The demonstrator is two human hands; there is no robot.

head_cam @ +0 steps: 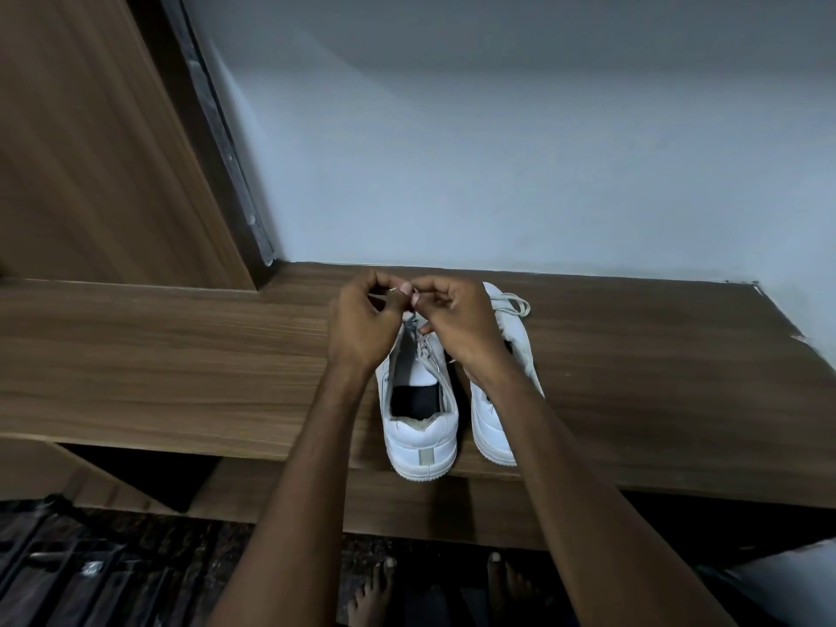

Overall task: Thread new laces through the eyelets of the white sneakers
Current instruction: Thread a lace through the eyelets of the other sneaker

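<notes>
Both my hands, left hand (pixel 359 325) and right hand (pixel 454 323), pinch the lace (pixel 394 289) above the left sneaker (pixel 420 400) on the surface (pixel 181 355). It looks limp and thin; I'd grip near its stiff tip.

Matt wood-grain shelf (pixel 181 350) under smooth white leather-look sneakers (pixel 423 438), beside a matt wall (pixel 497 151)

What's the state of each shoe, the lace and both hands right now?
Left white leather sneaker: upright on the wooden shelf, heel towards the camera, partly laced.
Right white leather sneaker: upright beside it, laces loose at the toe end.
Thin white lace: stretched between both hands above the left sneaker.
Left hand: pinches the lace.
Right hand: pinches the lace.
</notes>
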